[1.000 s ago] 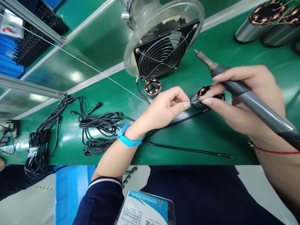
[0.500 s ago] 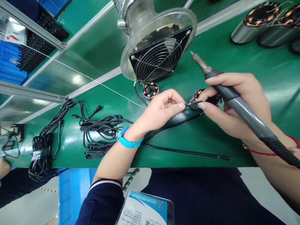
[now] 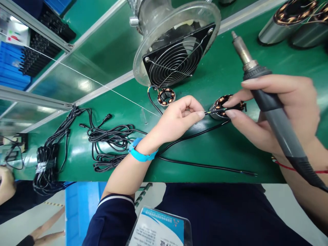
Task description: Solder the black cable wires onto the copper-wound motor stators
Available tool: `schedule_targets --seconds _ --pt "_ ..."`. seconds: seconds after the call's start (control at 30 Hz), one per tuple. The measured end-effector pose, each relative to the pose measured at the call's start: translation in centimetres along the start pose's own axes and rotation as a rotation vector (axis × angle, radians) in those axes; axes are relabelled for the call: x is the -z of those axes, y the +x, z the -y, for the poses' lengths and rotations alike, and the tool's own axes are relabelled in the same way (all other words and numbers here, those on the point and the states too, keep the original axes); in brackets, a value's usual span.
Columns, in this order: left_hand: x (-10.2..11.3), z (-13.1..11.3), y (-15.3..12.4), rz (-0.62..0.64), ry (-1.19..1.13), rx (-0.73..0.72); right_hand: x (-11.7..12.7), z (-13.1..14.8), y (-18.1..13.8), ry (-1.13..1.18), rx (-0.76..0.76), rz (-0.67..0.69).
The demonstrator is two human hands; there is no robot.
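Note:
Between thumb and fingertips, my left hand point(image 3: 179, 118) pinches a thin black wire point(image 3: 216, 111) with a yellow-green stretch showing. My right hand point(image 3: 284, 109) wraps round a soldering iron point(image 3: 279, 124), its metal tip pointing up and away from the wire. The thumb and index finger of that hand are at the wire's other end. Just behind these fingers stands a copper-wound stator point(image 3: 218, 103), partly covered by them. A smaller stator point(image 3: 160, 98) with leads sits beyond my left hand. A black cable point(image 3: 189, 137) runs below both hands.
A fume hood point(image 3: 138, 65) with a fan grille point(image 3: 174, 68) hangs over the bench. Larger stators point(image 3: 271, 32) stand at the back right. Coiled black cables point(image 3: 110, 136) and a taped bundle point(image 3: 44, 165) lie left. A co-worker's hand point(image 3: 6, 186) shows at the left edge.
My right hand has shifted right with the soldering iron, whose tip is now higher and further right. Its fingertips slid slightly right with the wire end. My left hand has barely moved.

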State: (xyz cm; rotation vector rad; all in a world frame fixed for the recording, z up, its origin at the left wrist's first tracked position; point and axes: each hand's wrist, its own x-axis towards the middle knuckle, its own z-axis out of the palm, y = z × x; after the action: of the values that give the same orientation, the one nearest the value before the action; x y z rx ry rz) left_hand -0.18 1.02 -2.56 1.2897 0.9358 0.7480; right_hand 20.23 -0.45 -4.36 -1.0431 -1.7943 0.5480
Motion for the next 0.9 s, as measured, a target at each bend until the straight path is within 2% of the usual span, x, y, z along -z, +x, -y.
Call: schedule_targets --seconds 0.2,0.33,0.47,0.53,0.63,0.8,0.9 --pt "-0.2 0.9 0.0 -0.054 0.204 -0.138 0.1 0.1 0.1 -0.201 0.186 0.054" --pt "-0.9 1.3 -0.2 -0.178 0.314 -0.252 -0.2 0.2 0.0 -0.365 0.297 0.070" --pt "-1.3 1.6 -0.3 -0.269 0.332 -0.371 -0.7 0.2 -0.3 -0.248 0.180 0.091" --pt "-1.3 1.7 -0.2 -0.265 0.344 -0.394 -0.8 0.2 -0.4 -0.177 0.110 0.081" --pt "-1.2 1.7 -0.2 -0.249 0.408 -0.445 -0.7 0.4 -0.5 -0.157 0.082 0.053" --pt "-1.1 1.2 -0.4 -0.208 0.649 -0.651 -0.9 1.0 -0.5 -0.146 0.063 -0.017" --pt "-1.2 1.1 -0.5 -0.218 0.758 -0.703 -1.2 1.2 -0.6 -0.170 0.033 -0.003"
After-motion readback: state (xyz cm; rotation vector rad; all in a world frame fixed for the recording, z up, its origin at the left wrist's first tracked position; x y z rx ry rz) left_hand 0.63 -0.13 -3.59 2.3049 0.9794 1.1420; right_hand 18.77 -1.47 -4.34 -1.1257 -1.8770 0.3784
